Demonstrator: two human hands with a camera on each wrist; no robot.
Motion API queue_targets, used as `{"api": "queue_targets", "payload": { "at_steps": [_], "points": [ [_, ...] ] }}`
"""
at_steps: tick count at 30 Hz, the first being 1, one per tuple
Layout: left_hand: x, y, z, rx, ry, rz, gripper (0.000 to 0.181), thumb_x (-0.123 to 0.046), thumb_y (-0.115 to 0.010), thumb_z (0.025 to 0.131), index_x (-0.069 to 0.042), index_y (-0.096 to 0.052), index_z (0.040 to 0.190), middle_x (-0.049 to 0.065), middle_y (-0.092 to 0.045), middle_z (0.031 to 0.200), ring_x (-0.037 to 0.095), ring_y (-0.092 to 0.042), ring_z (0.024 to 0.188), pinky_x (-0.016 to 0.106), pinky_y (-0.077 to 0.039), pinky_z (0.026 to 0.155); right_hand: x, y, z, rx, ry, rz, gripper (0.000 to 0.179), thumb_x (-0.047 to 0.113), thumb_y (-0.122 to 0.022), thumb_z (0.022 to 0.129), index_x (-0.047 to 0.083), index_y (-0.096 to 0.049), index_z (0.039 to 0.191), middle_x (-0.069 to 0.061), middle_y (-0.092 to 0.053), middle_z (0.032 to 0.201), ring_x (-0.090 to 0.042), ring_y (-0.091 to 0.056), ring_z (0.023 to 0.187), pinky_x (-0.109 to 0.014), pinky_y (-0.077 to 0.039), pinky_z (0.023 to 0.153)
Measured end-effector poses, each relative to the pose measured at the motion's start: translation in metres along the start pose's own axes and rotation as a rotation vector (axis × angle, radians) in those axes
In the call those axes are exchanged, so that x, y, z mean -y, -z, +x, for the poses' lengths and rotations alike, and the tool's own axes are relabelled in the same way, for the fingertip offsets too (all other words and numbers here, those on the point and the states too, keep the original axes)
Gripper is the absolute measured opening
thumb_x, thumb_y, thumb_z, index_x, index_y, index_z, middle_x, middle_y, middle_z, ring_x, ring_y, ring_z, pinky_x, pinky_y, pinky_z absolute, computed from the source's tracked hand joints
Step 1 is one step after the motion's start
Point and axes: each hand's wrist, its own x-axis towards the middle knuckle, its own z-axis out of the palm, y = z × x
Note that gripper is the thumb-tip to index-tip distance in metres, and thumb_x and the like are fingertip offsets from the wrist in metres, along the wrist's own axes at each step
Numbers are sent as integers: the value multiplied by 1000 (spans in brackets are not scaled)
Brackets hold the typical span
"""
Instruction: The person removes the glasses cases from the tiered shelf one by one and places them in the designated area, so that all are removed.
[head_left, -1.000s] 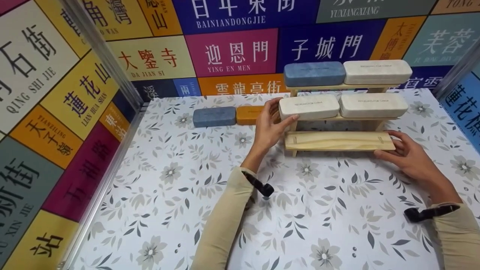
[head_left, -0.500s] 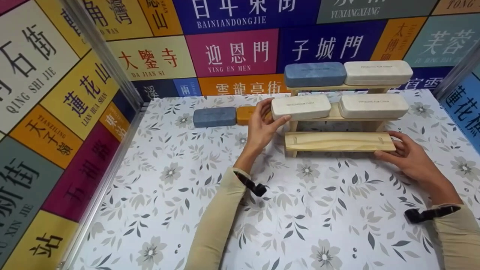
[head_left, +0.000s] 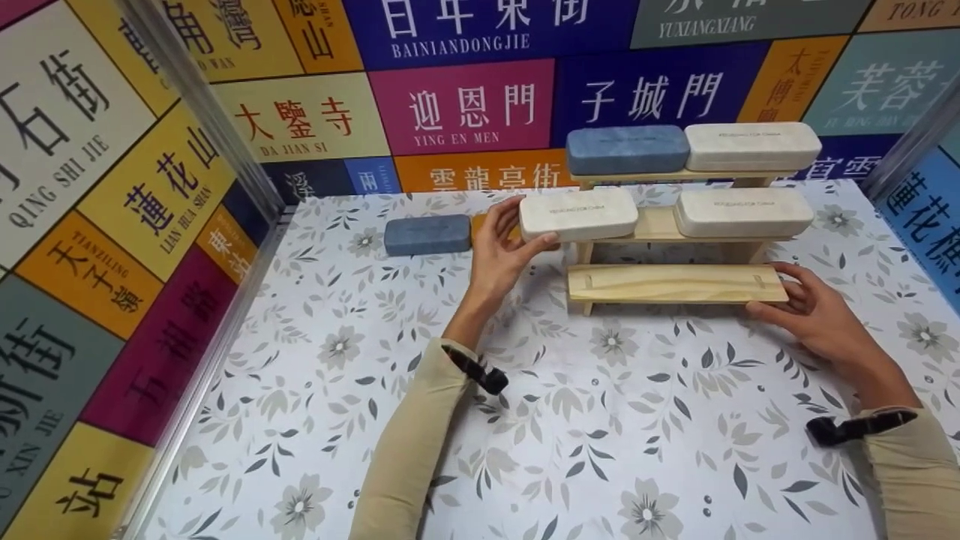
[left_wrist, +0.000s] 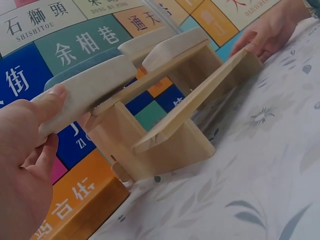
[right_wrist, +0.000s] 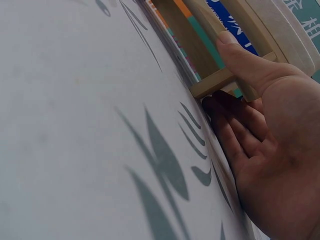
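The held white case (head_left: 578, 213) is oblong, round-cornered and dark-lettered.

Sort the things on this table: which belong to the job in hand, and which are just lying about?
Job:
- held white box
- wooden stand
- probably its three other boxes

Apparently lying about:
- loose blue box
- orange box beside the stand

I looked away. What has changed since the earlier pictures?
The left hand has drawn the held white case leftward, partly past the end of the middle shelf, opening a gap to its white neighbour. Nothing was let go. The right hand stays on the bottom shelf; the neighbour, top blue case and top white case stay put.
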Motion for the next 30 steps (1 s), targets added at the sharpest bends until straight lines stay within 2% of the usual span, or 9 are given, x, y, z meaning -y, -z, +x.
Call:
{"api": "queue_targets", "payload": {
  "at_steps": [7, 16, 24, 30],
  "points": [
    [-3, 16, -5, 11, -16, -15, 78, -2, -89, 89, -2, -49, 156, 14, -58, 157, 23, -55, 149, 38, -55, 117, -1, 0, 0, -1, 15, 0, 86, 18, -74, 105, 8, -21, 172, 35, -59, 130, 17, -63, 115, -4, -50, 90],
    [-6, 45, -14, 21, -10, 0, 79, -7, -88, 91, 0, -47, 158, 10, -60, 157, 24, -57, 147, 55, -49, 121, -3, 0, 1, -2, 9, -4, 85, 19, -74, 105, 9, -23, 171, 35, -59, 130, 18, -62, 115, -4, -50, 90],
    [-8, 68, -20, -21, 21, 32, 77, -8, -90, 90, -7, -51, 156, 8, -61, 157, 22, -56, 148, 49, -50, 121, -1, 0, 1, 0, 6, -10, 88, 21, -75, 105, 8, -20, 172, 34, -56, 132, 19, -61, 115, -4, -50, 90],
    [-5, 80, -21, -75, 42, 35, 78, -12, -90, 90, -7, -50, 157, 5, -62, 155, 21, -56, 148, 45, -51, 120, -2, 0, 1, -2, -4, -13, 87, 22, -75, 105, 9, -21, 172, 34, -57, 131, 19, -61, 115, -3, -50, 91]
  ]
}}
